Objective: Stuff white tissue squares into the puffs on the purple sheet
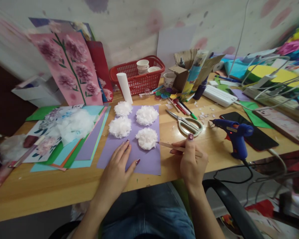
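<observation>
A purple paper sheet (137,166) lies in front of me with several fluffy white flowers on it. My left hand (118,167) rests flat on the sheet's lower left, fingers extended, just below the white flowers. In my right hand (193,162) is a slim paintbrush (170,145) with a pale handle, pinched under the thumb. Its thin dark tip meets the right edge of the lower right flower (146,138). The lower left flower (120,126), upper left flower (123,109) and upper right flower (147,115) sit close by.
Scissors (185,122) and a blue glue gun (231,132) lie to the right, near a black phone (254,132). Coloured papers (82,151) spread on the left. A red basket (137,79), a white roll (124,88) and a pink flower picture (69,69) stand behind.
</observation>
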The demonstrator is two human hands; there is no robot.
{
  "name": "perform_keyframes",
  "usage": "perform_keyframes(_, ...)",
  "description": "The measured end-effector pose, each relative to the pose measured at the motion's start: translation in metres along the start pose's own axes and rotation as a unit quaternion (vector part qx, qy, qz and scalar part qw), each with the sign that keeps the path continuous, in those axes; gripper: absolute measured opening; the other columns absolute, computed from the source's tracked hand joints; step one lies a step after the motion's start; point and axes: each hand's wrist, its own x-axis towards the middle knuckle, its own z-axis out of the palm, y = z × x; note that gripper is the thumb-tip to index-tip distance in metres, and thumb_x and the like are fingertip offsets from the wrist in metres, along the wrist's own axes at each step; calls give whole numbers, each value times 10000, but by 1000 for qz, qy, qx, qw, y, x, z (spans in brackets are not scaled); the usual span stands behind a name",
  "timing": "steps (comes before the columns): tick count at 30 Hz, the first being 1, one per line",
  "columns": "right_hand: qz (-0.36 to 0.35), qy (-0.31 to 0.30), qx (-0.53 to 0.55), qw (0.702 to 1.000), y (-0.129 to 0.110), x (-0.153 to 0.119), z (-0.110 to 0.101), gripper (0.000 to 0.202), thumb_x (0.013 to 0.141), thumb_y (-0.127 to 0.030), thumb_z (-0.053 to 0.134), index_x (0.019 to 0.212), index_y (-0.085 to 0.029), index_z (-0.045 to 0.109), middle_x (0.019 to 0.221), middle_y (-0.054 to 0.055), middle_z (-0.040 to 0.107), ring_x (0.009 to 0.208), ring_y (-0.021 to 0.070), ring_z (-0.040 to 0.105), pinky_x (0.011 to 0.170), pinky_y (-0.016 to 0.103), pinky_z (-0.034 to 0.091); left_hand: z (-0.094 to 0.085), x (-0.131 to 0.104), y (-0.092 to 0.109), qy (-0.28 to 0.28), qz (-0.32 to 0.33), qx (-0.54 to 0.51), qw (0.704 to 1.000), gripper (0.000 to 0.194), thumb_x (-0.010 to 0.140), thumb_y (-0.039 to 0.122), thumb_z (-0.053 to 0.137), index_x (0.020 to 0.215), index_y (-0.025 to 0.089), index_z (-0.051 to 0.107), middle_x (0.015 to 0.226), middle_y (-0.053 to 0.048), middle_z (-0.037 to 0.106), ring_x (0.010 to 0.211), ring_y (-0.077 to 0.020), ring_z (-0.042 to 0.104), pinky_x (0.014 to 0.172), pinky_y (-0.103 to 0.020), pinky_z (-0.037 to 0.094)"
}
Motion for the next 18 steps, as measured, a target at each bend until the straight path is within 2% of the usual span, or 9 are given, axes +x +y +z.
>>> perform_keyframes(4,-11,13,2,1000,-1,1,0,579,899,-630,536,636,-146,715,528,46,658,446,135,629,475,224,548,0,0,0,3,6,3,1000,525,1024,480,397,1420,150,494,1502,-162,521,1407,-300,474,1155,-526,432)
perform_keyframes(7,-15,-13,17,1000,-2,0,1,590,905,-626,531,603,-151,707,509,43,647,440,128,623,461,208,526,-1,1,0,2,6,3,1000,538,1026,491,380,1412,136,498,1500,-171,522,1405,-303,477,1150,-526,438)
perform_keyframes(9,-20,-21,11,1000,-2,-1,2,585,911,-618,530,611,-152,716,502,39,641,437,124,620,460,203,521,-2,1,1,2,6,2,1000,549,1027,496,374,1407,121,503,1493,-180,527,1399,-307,483,1144,-526,446)
perform_keyframes(13,-20,8,-5,1000,2,-1,2,569,919,-610,527,659,-148,734,517,33,650,435,126,619,474,219,547,-3,2,2,1,9,3,1000,567,1029,488,371,1398,81,510,1480,-202,534,1390,-315,491,1136,-525,456)
perform_keyframes(18,-38,5,-21,999,4,0,1,555,935,-598,514,699,-149,738,567,35,675,465,129,635,502,229,564,-1,1,2,-1,6,2,1000,543,1029,471,383,1420,111,490,1500,-186,516,1406,-309,472,1150,-538,436)
